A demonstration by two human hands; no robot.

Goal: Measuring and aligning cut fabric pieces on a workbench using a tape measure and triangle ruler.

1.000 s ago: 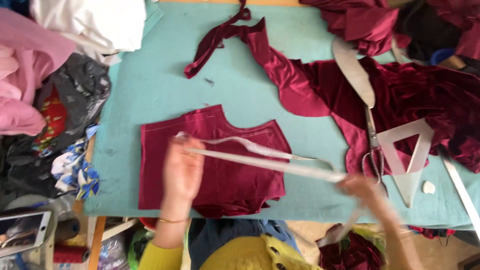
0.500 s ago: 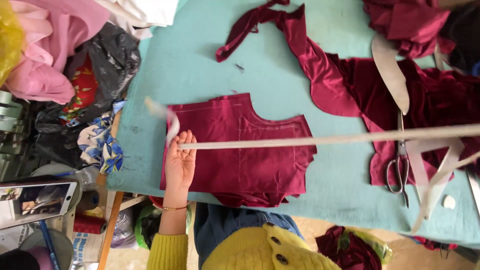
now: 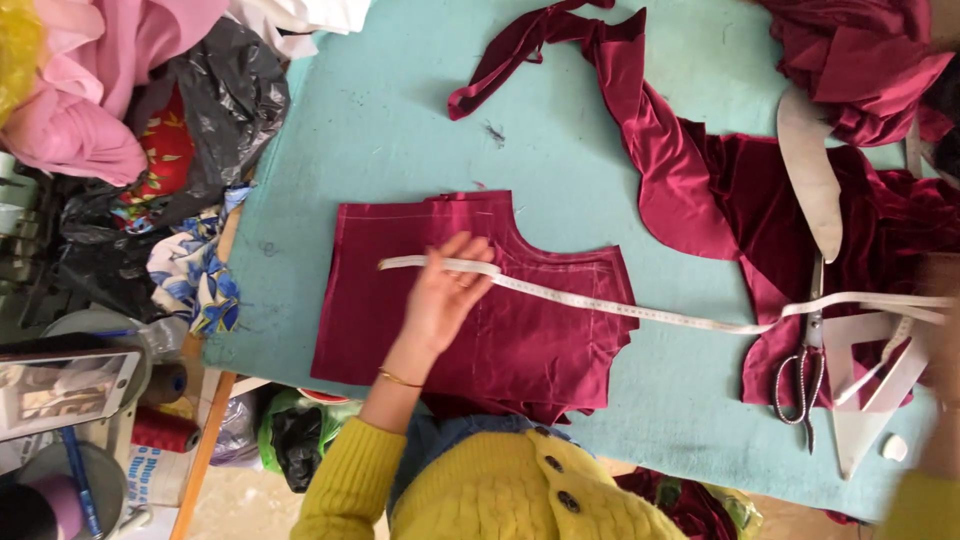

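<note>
Your left hand (image 3: 445, 300) pins, fingers spread flat, one white measuring tape (image 3: 600, 305) across one maroon cut fabric piece (image 3: 480, 300) on the teal table (image 3: 400, 120), one pair of scissors (image 3: 800, 370) beyond, your right hand (image 3: 940, 300) blurred, its grip unreadable.

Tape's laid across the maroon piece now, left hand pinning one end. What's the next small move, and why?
Probably pull the far end taut. The left hand presses the measuring tape onto the cut maroon fabric piece near its neckline curve, but beyond the piece's edge the tape wavers and loops by the scissors. The right hand is a blur at the frame edge; its grip cannot be told.
</note>
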